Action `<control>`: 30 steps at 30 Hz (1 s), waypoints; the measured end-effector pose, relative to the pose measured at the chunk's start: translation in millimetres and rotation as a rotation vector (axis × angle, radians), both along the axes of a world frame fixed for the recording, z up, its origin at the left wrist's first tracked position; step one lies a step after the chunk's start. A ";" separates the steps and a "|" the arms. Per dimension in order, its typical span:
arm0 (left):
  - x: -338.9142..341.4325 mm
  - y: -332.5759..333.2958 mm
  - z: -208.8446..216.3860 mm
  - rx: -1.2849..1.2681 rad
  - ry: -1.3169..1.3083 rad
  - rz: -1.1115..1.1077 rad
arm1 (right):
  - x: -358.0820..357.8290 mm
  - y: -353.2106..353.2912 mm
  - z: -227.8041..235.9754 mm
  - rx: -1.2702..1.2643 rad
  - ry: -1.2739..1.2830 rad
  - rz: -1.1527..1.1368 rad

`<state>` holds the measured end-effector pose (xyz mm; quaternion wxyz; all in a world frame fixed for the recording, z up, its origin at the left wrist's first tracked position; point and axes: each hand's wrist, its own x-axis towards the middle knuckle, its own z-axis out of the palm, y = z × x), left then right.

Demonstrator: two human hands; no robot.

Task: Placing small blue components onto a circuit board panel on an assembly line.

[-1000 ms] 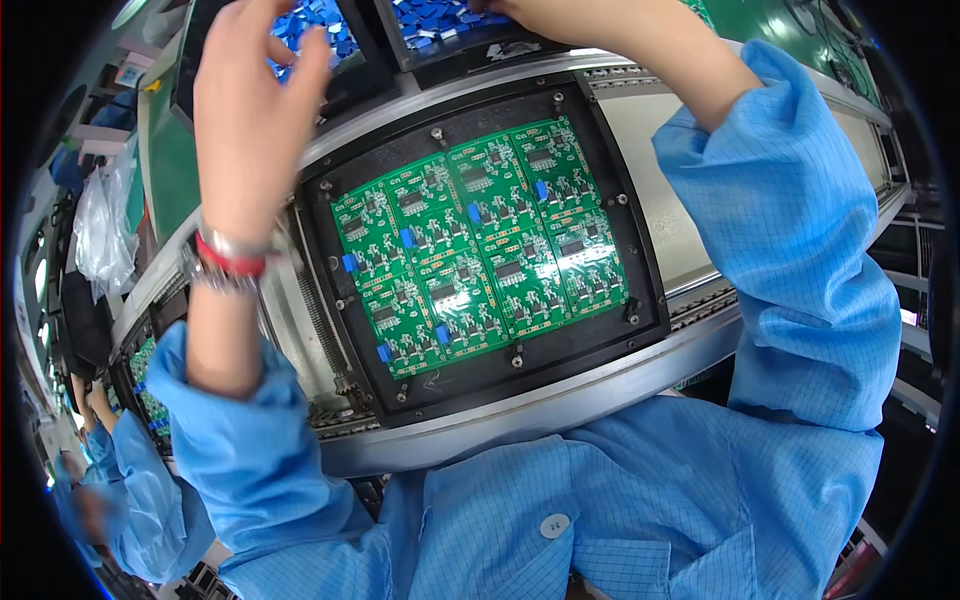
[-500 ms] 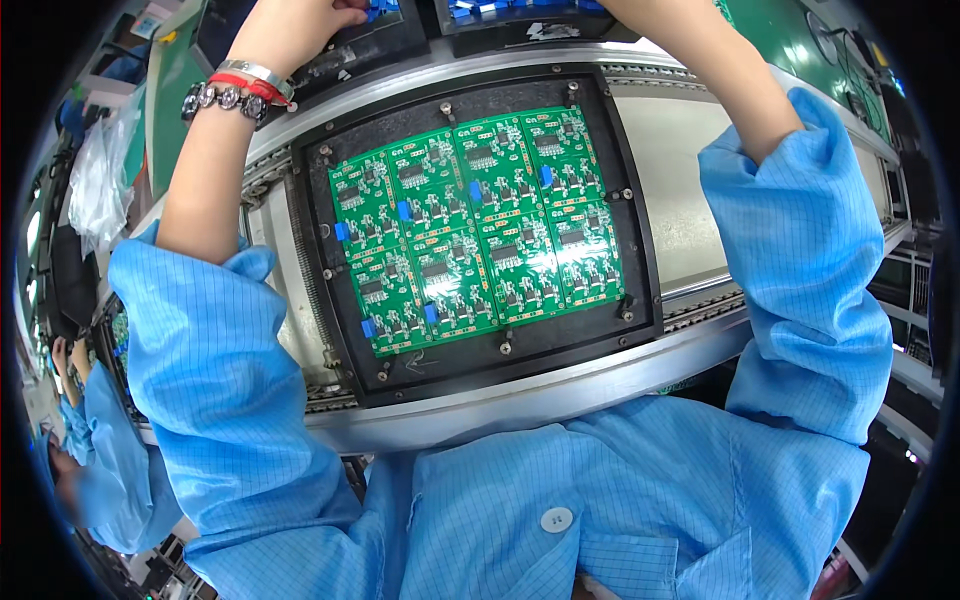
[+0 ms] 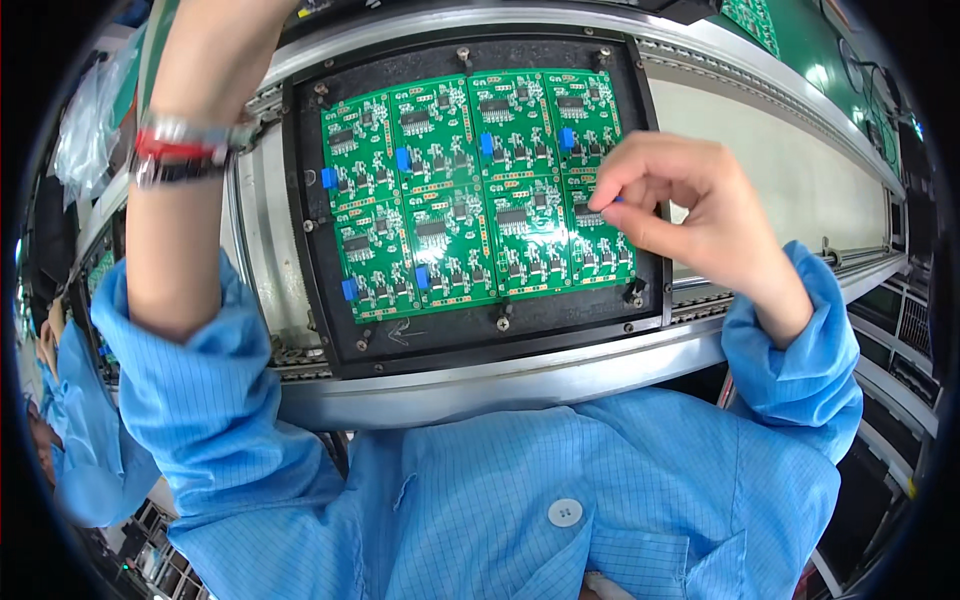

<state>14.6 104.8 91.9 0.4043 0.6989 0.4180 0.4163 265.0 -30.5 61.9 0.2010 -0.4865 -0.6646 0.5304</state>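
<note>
A green circuit board panel (image 3: 455,240) lies in a black carrier frame (image 3: 440,345) in front of me. Several blue block-shaped components (image 3: 403,160) stand on it: a row across its upper half and two at its lower left. Over the panel's right edge is my right hand (image 3: 690,195), thumb and forefinger pinched on a small blue component (image 3: 617,200) that is mostly covered by the fingertips. My left hand (image 3: 225,25) is at the upper left beyond the frame, its fingers cut off by the picture's top edge.
Metal rails (image 3: 480,392) with a chain run along the near and far sides of the carrier. A green surface (image 3: 800,75) with another circuit board (image 3: 750,22) lies at the upper right. A clear plastic bag (image 3: 95,120) hangs at left. Another person in blue (image 3: 85,420) works at far left.
My right hand has come back from the far bins to the panel's right side with a blue component in its fingers. My left arm has shifted left, its hand now partly out of the picture.
</note>
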 end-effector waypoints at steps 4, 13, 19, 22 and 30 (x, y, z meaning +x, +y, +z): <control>-6.0 -44.1 -2.2 -0.246 0.023 0.002 | -1.5 -11.3 -12.0 0.195 0.036 0.084; -37.1 -97.0 -26.4 -0.507 -0.108 -0.220 | -12.1 -26.1 -9.9 0.315 -0.090 0.094; -27.4 -111.9 -24.1 -0.615 -0.317 -0.333 | -20.8 -31.8 -11.7 0.351 -0.101 0.078; -23.6 -118.3 -29.6 -0.683 -0.391 -0.367 | -31.8 -38.5 -8.2 0.447 -0.226 0.106; -29.6 -117.4 -34.2 -0.709 -0.162 -0.401 | -39.3 -30.0 -0.9 0.455 -0.343 0.204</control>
